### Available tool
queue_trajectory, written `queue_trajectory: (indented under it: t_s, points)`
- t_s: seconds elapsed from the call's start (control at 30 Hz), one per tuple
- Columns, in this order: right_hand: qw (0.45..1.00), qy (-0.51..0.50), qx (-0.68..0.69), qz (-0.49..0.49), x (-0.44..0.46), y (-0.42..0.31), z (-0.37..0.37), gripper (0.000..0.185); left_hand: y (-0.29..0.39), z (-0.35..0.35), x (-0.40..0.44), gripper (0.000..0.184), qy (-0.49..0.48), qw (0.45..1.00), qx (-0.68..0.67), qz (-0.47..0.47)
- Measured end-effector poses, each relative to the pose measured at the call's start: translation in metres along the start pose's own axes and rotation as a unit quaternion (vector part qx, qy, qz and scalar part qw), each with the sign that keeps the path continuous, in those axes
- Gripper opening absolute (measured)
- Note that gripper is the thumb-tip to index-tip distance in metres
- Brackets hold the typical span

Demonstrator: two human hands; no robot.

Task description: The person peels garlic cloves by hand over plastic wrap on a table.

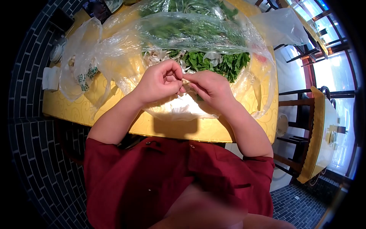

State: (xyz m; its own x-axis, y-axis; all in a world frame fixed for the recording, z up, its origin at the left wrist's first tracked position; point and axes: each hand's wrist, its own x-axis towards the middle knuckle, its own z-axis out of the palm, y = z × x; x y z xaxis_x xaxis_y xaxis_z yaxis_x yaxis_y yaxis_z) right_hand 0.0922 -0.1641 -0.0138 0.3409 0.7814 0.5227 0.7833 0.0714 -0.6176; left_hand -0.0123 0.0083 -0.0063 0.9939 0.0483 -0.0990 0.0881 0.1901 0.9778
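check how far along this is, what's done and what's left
Done: pale papery scraps lie beside the leafy greens, so some peeling or picking has probably happened.

In hand: a small pale piece is at the fingers where the left hand and right hand meet.

Left: that piece, it seems. Greens remain heaped, partly under clear plastic; I can't tell whether they're finished.

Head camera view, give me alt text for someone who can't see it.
Bare left hand and right hand meet at a small pale piece, above clear plastic on a yellow tablecloth. Leafy greens and papery white scraps lie just beyond.
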Motion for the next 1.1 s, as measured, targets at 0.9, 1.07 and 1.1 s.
queue_trajectory:
  t_s: [0.9, 1.07, 1.1]
  points:
    - [0.973, -0.021, 0.125, 0.196, -0.001, -0.005, -0.003, 0.019, 0.002, 0.001, 0.001, 0.008, -0.012, 1.0, -0.023, -0.001]
    - [0.978, -0.021, 0.11, 0.176, -0.002, -0.004, -0.002, 0.02, 0.003, 0.0, 0.001, 0.008, -0.018, 0.999, -0.025, -0.009]
    - [0.977, -0.023, 0.111, 0.179, -0.001, -0.005, -0.003, 0.02, 0.003, -0.001, 0.001, 0.008, -0.021, 0.999, -0.025, -0.009]
